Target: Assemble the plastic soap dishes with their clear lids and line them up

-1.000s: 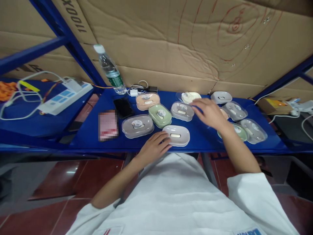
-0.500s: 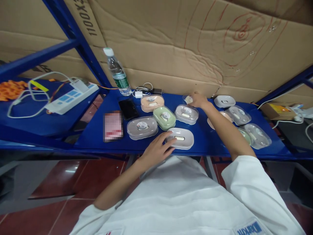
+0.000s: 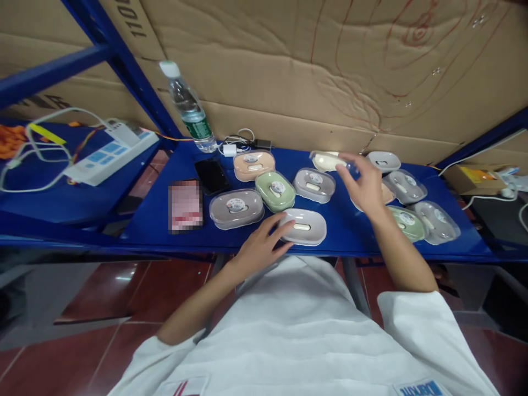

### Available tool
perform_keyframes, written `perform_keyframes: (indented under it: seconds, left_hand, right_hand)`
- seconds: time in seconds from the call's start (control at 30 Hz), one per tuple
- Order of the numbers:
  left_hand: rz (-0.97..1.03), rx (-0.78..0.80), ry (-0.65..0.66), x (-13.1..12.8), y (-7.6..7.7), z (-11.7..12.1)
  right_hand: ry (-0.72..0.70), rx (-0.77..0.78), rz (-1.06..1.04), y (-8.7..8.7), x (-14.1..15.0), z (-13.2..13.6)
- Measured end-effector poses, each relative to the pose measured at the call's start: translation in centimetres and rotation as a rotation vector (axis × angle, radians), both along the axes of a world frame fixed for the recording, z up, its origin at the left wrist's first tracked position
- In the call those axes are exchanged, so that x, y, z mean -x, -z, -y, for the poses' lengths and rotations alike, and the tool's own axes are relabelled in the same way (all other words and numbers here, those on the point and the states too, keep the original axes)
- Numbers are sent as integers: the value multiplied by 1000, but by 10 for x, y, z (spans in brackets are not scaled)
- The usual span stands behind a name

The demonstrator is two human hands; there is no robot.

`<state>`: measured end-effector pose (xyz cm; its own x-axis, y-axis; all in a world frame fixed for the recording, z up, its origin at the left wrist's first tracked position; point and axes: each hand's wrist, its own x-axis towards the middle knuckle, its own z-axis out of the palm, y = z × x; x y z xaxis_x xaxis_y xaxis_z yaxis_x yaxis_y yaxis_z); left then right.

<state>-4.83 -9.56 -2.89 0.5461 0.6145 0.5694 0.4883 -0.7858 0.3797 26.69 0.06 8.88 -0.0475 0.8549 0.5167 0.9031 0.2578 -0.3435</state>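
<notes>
A pale grey soap dish (image 3: 313,226), lidless, lies near the table's front edge with a cream bar-shaped insert in its middle. My left hand (image 3: 264,245) rests at its left end, fingers spread, one fingertip over the rim and the thumb by the near side. Farther back, my right hand (image 3: 365,184) pinches a clear plastic lid (image 3: 330,161) between thumb and fingers. A cream patch shows at the lid; whether it lies inside or behind I cannot tell. Close by stand a lidded grey soap dish (image 3: 314,185) and a lidded green one (image 3: 275,191).
More soap dishes sit in a cluster at right, including a grey one (image 3: 436,222). At left are a lidded grey dish (image 3: 236,208), a peach one (image 3: 254,165), a phone (image 3: 212,176), a blurred pink item (image 3: 185,205) and a bottle (image 3: 193,118). Cardboard (image 3: 264,66) stands behind.
My right hand has drawn back from the table's rear and turned, lifting the clear lid. My left hand stays at the pale grey dish. The view has shifted slightly.
</notes>
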Motion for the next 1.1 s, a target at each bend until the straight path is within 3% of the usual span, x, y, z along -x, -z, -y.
perform_keyframes:
  seconds: [0.1,0.2,0.3,0.37,0.53,0.73,1.1]
  left_hand:
    - [48,39,6,1,0,0]
    - [107,51,-19,0,1,-2]
    - [136,50,-34,0,1,-4]
    - [138,45,-25,0,2,-4]
    - [128,42,10,2,2,-4]
    - [142,44,27,2,3,-4]
    - [146,97,59,2,-1,-7]
  right_hand:
    - [-153,-141,-112,24,15,56]
    - [-282,-192,-144,61,28,104]
    - [-415,-153,-96,90,33,128]
    - [-483,-115,-46,100,35,134]
    - [-543,-98,12,103,39,134]
    - [-509,-63,-24,106,42,137]
    - [-517,17,-66,99,38,131]
